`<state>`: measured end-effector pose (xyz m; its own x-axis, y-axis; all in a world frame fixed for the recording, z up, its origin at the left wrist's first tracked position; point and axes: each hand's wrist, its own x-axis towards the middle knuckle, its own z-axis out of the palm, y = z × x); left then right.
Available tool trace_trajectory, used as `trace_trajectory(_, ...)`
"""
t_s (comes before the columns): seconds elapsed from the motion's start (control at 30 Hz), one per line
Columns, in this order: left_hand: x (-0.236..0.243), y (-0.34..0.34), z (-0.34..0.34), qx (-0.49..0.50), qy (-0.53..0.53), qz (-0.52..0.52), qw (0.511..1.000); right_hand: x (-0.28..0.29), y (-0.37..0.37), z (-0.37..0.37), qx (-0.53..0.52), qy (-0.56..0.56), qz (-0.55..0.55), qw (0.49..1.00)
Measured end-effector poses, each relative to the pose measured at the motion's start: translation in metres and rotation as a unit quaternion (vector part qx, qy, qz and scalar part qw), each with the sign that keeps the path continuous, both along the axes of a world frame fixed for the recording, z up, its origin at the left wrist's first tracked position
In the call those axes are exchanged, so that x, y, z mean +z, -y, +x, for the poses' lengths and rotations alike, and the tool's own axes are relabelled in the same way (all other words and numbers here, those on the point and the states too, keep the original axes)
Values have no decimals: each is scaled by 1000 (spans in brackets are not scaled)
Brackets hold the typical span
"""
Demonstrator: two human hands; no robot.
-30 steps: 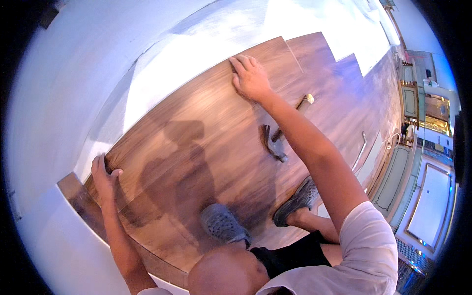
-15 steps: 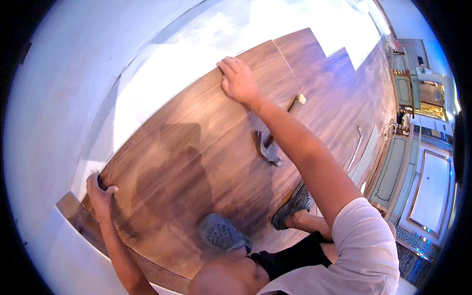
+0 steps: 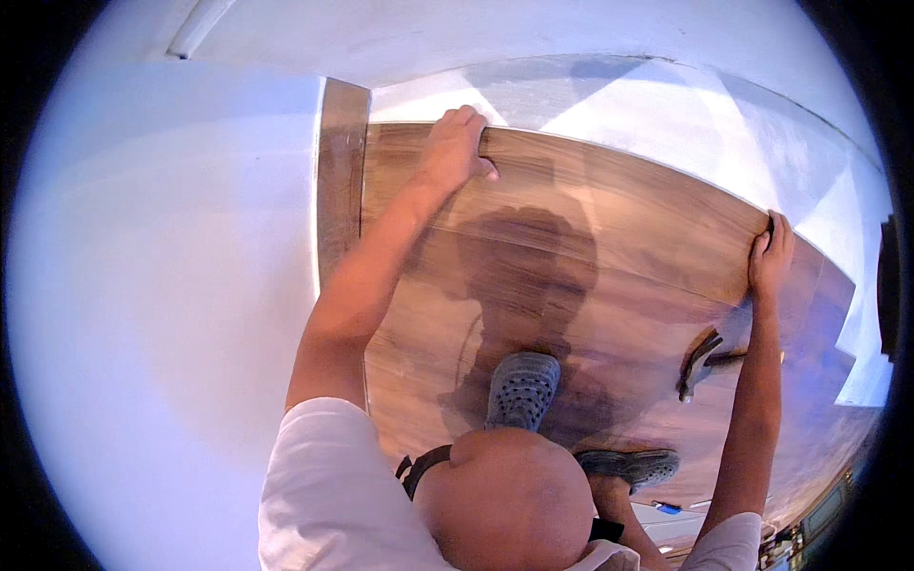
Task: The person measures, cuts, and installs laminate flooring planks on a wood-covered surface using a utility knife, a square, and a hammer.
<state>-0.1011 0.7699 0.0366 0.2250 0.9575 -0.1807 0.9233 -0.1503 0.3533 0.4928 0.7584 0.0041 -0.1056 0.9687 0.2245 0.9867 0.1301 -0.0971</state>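
My left hand (image 3: 455, 143) curls over the far edge of a brown wood-look floor plank (image 3: 619, 209), near its left end beside a darker narrow board strip (image 3: 338, 171) along the wall. My right hand (image 3: 773, 247) grips the same edge farther right, with fingers hooked over it. A hammer (image 3: 700, 366) lies on the laid planks just left of my right forearm, partly hidden by it. My dark perforated clogs (image 3: 524, 385) rest on the boards around my bare knee.
A white wall (image 3: 152, 285) rises at the left. Pale underlayment (image 3: 666, 124) lies beyond the plank edge, stepping down at the right. A small blue item (image 3: 669, 507) is on a pale piece at the lower right, with cabinets at the far edge.
My view has swung left, bringing the wall and board end toward the middle and the cabinets to the rim. Both hands stay on the plank edge.
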Motion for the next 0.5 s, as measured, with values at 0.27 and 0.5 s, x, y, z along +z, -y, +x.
trace_trajectory(0.27, 1, 0, 12, 7, 0, 13, 1000, 5, 0, 11, -12, 12, -40, 999)
trace_trajectory(0.5, 1, -2, 14, 18, -30, 1, 999, 11, 0, -3, -10, -31, -14, 999)
